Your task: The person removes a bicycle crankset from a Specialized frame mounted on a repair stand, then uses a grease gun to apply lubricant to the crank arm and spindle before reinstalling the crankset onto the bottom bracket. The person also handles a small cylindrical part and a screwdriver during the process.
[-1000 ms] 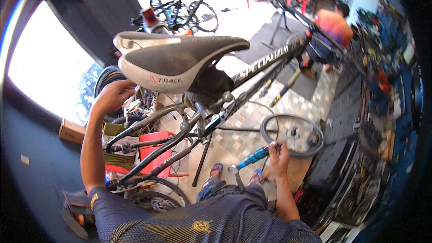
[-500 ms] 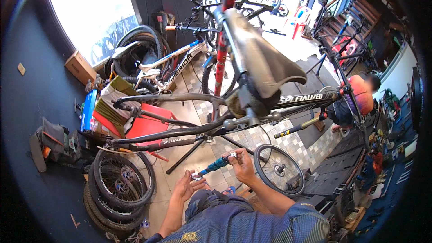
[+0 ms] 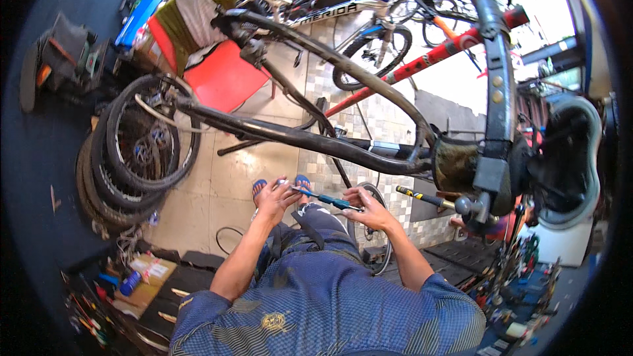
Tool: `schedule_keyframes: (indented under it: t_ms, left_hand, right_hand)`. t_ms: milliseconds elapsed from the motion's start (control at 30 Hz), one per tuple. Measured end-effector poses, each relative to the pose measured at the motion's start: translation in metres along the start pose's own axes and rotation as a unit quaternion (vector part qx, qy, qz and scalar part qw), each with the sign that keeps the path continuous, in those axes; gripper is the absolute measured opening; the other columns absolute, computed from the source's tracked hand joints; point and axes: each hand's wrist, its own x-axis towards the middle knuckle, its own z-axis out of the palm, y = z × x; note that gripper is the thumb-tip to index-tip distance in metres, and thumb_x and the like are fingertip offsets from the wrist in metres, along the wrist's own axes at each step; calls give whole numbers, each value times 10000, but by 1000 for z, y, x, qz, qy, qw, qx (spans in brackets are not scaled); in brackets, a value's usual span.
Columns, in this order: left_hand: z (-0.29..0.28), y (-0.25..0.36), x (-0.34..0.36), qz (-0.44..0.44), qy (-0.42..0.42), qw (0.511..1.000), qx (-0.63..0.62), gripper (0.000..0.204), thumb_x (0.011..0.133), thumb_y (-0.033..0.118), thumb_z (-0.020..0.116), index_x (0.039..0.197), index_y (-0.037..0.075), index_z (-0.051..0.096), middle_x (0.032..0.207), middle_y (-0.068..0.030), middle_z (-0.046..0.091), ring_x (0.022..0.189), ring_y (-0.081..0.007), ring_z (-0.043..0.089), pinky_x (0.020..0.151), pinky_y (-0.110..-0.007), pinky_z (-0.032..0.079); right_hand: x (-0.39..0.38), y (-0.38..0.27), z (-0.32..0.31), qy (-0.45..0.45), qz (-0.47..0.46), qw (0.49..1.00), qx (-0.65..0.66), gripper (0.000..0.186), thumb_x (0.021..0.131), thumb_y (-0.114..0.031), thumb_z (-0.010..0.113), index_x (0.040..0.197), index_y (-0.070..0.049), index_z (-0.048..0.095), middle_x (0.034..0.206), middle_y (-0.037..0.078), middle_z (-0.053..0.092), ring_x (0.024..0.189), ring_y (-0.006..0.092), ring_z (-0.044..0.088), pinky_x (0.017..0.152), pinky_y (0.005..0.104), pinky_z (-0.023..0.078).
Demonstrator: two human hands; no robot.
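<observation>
Spanning between hands (image 3: 271,204) (image 3: 370,212): blue tool (image 3: 327,200)

The floor (image 3: 198,191), beige tile beside patterned mosaic, carries a red chair (image 3: 227,82), a pile of wheels (image 3: 140,183) left of the chair, a white-and-blue bicycle (image 3: 336,12) and dark mat (image 3: 448,109) right of it

The slim blue part (image 3: 324,199) looks like smooth, glossy metal, and the dark bicycle frame (image 3: 277,132) carries a shiny coat. The chair (image 3: 227,79) is smooth red plastic, the shirt (image 3: 330,290) textured cloth, the floor (image 3: 198,207) glossy tile.
</observation>
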Motion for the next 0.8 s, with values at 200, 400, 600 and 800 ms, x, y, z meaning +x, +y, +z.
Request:
schedule_keyframes:
  t_ms: [200, 400, 600, 800]
  left_hand:
    - [51, -67, 49, 126, -6, 991, 50, 650, 880, 6, 768, 1399, -46, 380, 1194, -182, 636, 1068, -242, 680, 928, -338, 591]
    - [86, -114, 80, 230, 39, 936, 264, 649, 821, 37, 841, 1311, -45, 422, 1227, -176, 625, 1156, -221, 646, 969, -311, 564]
    - [106, -120, 87, 296, 124, 894, 313, 634, 841, 32, 810, 1316, -31, 396, 1277, -196, 593, 1238, -271, 621, 987, -356, 580]
    - [113, -114, 85, 378, 155, 821, 398, 595, 876, 44, 774, 1340, -1, 404, 1298, -231, 598, 1220, -306, 642, 971, -390, 585]
  right_hand:
    - [76, 70, -33, -72, 82, 929, -355, 468, 839, -448, 746, 1084, -53, 693, 868, 232, 703, 895, 404, 703, 793, 487, 532]
    - [155, 112, -60, -31, -89, 914, -395, 344, 860, -370, 721, 1015, -66, 679, 832, 236, 687, 870, 442, 678, 783, 504, 519]
    - [220, 121, -56, 2, -136, 922, -363, 338, 866, -362, 715, 1022, -65, 676, 838, 240, 684, 875, 446, 675, 783, 506, 514]
    - [239, 127, -49, -14, -138, 923, -359, 331, 872, -354, 708, 1030, -65, 673, 844, 244, 681, 879, 451, 672, 783, 509, 510]
